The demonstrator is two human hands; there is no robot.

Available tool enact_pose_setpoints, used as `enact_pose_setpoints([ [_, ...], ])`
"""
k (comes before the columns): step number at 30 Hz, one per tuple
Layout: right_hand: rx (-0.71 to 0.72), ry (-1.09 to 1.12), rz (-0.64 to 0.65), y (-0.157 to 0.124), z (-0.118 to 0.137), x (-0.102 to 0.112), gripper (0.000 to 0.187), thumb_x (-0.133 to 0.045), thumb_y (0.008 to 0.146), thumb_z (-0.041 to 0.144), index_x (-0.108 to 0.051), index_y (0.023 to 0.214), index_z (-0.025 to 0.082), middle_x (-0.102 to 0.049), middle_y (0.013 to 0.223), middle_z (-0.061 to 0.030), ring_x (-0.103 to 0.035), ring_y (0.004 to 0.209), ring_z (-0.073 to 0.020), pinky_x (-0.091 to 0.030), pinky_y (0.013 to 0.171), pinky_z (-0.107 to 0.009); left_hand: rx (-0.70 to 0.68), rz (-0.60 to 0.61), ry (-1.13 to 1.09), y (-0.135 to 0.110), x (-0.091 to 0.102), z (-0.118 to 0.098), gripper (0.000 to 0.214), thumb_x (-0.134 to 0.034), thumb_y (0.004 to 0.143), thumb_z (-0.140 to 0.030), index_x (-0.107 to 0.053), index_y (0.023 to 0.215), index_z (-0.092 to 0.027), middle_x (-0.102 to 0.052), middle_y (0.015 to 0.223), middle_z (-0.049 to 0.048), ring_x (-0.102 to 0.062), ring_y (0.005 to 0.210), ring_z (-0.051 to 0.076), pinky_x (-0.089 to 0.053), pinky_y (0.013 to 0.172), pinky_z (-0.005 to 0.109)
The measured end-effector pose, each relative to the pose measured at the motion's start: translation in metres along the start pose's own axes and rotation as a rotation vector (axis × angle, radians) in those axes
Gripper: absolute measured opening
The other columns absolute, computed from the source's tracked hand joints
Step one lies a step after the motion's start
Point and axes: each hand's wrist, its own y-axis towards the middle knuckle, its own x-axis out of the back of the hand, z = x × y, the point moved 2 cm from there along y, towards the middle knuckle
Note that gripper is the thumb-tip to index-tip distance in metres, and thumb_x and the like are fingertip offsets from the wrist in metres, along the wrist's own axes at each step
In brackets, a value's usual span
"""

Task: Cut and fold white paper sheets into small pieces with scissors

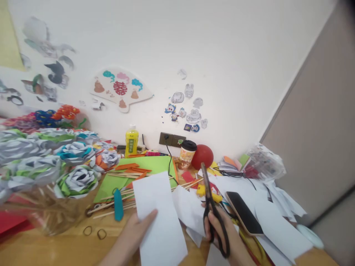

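Note:
In my left hand (138,231) is a white paper strip (159,207), gripped with the thumb across its face. My right hand (222,225) has its fingers through the black handles of a pair of scissors (208,184), whose blades point up and away and look closed. The scissors are apart from the strip. Between the two hands lies a crumpled piece of white paper (190,208). Just right of the scissors rests a dark-screened phone (244,212) on white sheets (277,221).
Folded paper roses (79,179) stand in a clear vase (50,214) at left. Wooden sticks (127,195) lie on green paper (149,162). Against the wall are a yellow bottle (131,142), a lidded cup (187,155) and a red balloon (203,157). Rubber bands (101,234) lie in front.

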Motion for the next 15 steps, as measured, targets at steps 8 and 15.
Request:
enact_pose_setpoints([
  [8, 0.072, -0.608, -0.371, -0.022, 0.002, 0.09, 0.051, -0.056, 0.067, 0.031, -0.051, 0.114, 0.011, -0.061, 0.108, -0.0134, -0.056, 0.099, -0.0277, -0.04, 0.086, -0.037, -0.053, -0.034, 0.01, 0.015, 0.017, -0.006, 0.027, -0.06, 0.07, -0.034, -0.061, 0.08, -0.009, -0.072, 0.066, 0.0111, -0.067, 0.059, 0.024, -0.05, 0.053, 0.029],
  [15, 0.061, -1.032, -0.257, -0.056, -0.042, 0.095, 0.044, -0.049, 0.067, 0.023, -0.057, 0.109, 0.01, -0.058, 0.112, -0.0157, -0.052, 0.105, -0.0288, -0.039, 0.09, -0.038, -0.076, -0.081, 0.035, 0.018, 0.016, -0.005, 0.018, -0.059, 0.072, -0.027, -0.061, 0.079, -0.011, -0.071, 0.062, 0.0076, -0.066, 0.057, 0.022, -0.05, 0.051, 0.026],
])
